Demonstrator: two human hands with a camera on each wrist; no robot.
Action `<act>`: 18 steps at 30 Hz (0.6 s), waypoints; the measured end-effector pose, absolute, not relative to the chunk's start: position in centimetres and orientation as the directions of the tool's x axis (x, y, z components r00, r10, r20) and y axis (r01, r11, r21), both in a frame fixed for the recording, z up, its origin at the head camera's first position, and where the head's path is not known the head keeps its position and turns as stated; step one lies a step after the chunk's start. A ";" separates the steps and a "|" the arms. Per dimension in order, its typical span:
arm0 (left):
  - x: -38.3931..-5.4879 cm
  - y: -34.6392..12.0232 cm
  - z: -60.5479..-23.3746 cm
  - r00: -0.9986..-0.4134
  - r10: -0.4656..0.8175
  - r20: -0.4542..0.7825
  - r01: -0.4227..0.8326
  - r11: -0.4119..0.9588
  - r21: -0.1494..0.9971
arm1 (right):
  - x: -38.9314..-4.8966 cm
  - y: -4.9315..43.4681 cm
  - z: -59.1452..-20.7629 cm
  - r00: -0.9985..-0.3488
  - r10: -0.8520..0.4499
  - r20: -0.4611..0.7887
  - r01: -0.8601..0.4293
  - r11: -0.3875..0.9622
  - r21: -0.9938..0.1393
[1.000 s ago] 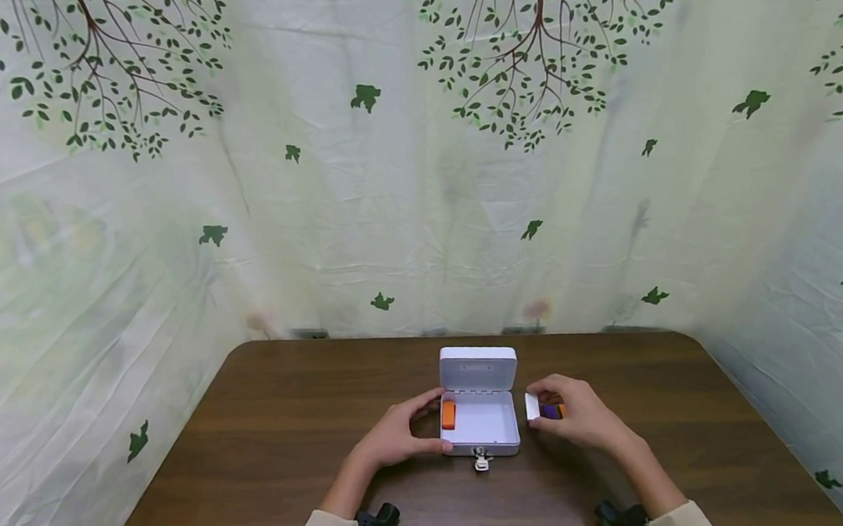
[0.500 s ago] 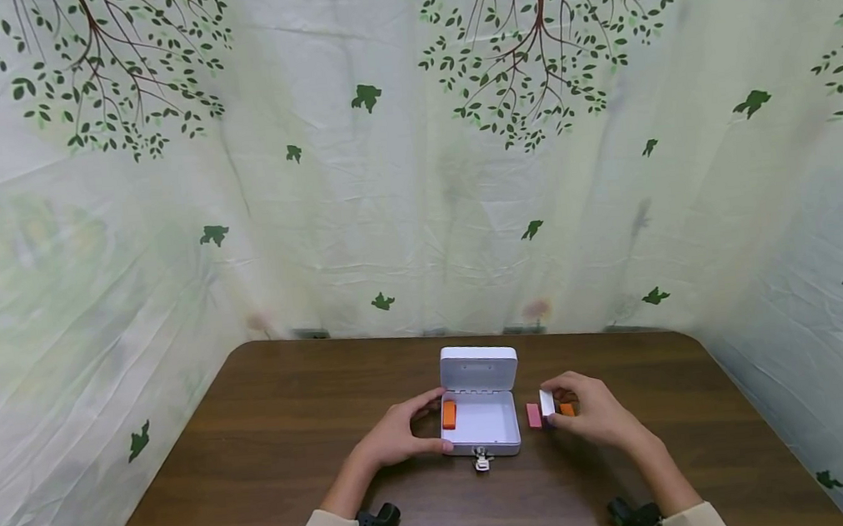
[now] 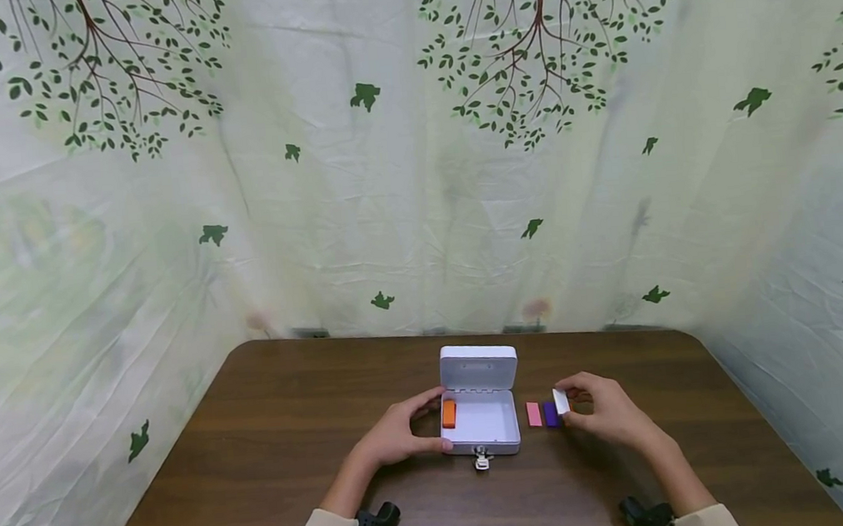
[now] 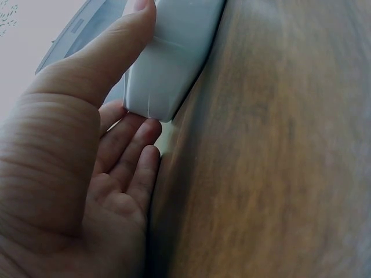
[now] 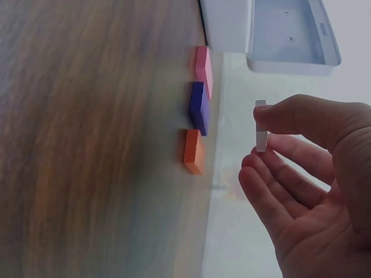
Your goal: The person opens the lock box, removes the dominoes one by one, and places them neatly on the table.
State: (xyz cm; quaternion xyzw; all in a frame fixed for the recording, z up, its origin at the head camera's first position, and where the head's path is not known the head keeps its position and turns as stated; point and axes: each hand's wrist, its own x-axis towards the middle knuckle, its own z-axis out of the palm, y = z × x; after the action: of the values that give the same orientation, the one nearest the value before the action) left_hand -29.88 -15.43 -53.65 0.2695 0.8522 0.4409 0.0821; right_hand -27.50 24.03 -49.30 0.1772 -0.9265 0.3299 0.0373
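A small white box [image 3: 509, 446] stands with its lid raised, an orange block [image 3: 448, 414] lying inside against its left wall. My left hand [image 3: 397, 434] grips the box's left side, thumb at the front corner and index finger near the hinge; in the left wrist view the thumb presses the white wall [image 4: 168, 75]. Between thumb and fingertips, my right hand [image 3: 606, 412] pinches a flat white block [image 5: 261, 130], raised above the table. Beside the box lie a pink block [image 3: 533, 414], a purple block [image 3: 551, 414] and another orange block [image 5: 193, 152], which the head view hides behind the white one.
The brown wooden table [image 3: 312, 389] carries all of this. A clasp [image 3: 481, 460] sticks out at the box's front. Behind the table hangs a pale curtain [image 3: 417, 213] printed with leaves. Each wrist wears a black camera [image 3: 379, 520].
My right hand has moved to the right with the white block, passing from over the pink block to over the right-hand orange one. The left hand and box have stayed put.
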 end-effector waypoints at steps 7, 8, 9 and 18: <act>-29.9 -15.4 -53.7 -0.842 0.531 0.096 0.386 0.469 0.794 | -27.4 24.6 -49.7 -0.931 -0.312 0.188 -0.361 0.719 -0.594; -29.8 -15.4 -53.6 -0.843 0.530 0.094 0.384 0.469 0.796 | -27.5 24.8 -49.8 -0.930 -0.314 0.191 -0.364 0.718 -0.593; -29.8 -15.4 -53.6 -0.843 0.530 0.091 0.382 0.470 0.796 | -27.5 24.9 -49.9 -0.928 -0.317 0.195 -0.369 0.718 -0.590; -29.8 -15.3 -53.6 -0.847 0.525 0.085 0.374 0.474 0.797 | -27.3 26.0 -50.5 -0.934 -0.301 0.194 -0.357 0.734 -0.578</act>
State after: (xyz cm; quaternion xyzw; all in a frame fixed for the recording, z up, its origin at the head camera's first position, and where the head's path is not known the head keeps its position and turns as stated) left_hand -29.76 -15.32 -53.61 0.2633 0.8540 0.4404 0.0858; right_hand -27.30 26.00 -50.51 0.1769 -0.9300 0.3191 0.0436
